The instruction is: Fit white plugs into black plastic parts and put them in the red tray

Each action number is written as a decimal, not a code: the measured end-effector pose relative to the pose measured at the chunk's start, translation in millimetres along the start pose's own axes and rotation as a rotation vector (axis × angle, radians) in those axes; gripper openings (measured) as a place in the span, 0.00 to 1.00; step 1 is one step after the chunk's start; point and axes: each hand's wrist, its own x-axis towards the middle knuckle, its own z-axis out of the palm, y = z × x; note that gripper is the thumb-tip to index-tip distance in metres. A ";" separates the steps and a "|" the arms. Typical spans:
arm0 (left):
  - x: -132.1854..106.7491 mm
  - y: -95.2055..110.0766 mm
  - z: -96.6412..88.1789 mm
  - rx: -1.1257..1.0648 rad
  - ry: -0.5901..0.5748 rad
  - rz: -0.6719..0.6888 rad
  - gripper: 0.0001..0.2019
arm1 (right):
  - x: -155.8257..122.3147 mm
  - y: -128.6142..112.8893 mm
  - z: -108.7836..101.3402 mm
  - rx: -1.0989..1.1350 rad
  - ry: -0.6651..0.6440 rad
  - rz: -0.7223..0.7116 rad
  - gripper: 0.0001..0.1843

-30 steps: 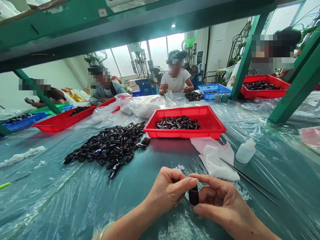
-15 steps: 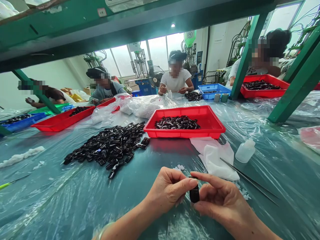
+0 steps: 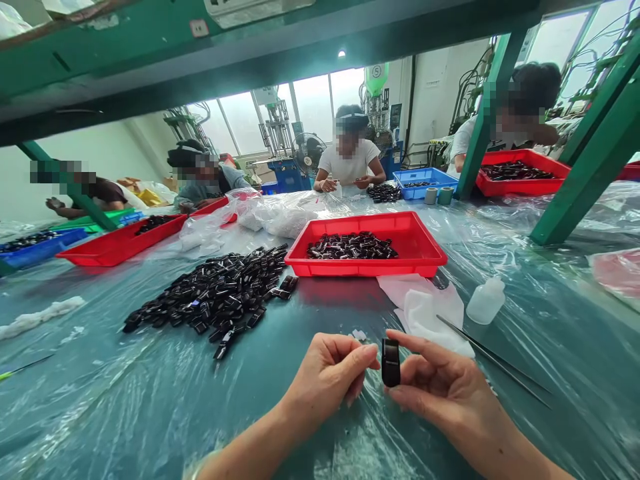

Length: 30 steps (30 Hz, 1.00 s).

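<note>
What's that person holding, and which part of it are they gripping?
A small black piece, pinched by its top and bottom ends in the right hand.

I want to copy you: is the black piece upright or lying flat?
Upright: the black piece stands on end, pinched in the right hand, above the plastic-covered table.
</note>
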 end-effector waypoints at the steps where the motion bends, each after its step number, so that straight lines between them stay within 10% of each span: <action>1: -0.4 0.3 0.3 -0.014 -0.018 0.002 0.19 | -0.1 -0.1 -0.1 -0.019 -0.002 -0.007 0.26; 30: -5.2 19.5 -30.7 0.027 0.227 0.181 0.11 | -5.3 -5.7 -0.4 -0.571 -0.067 -0.085 0.13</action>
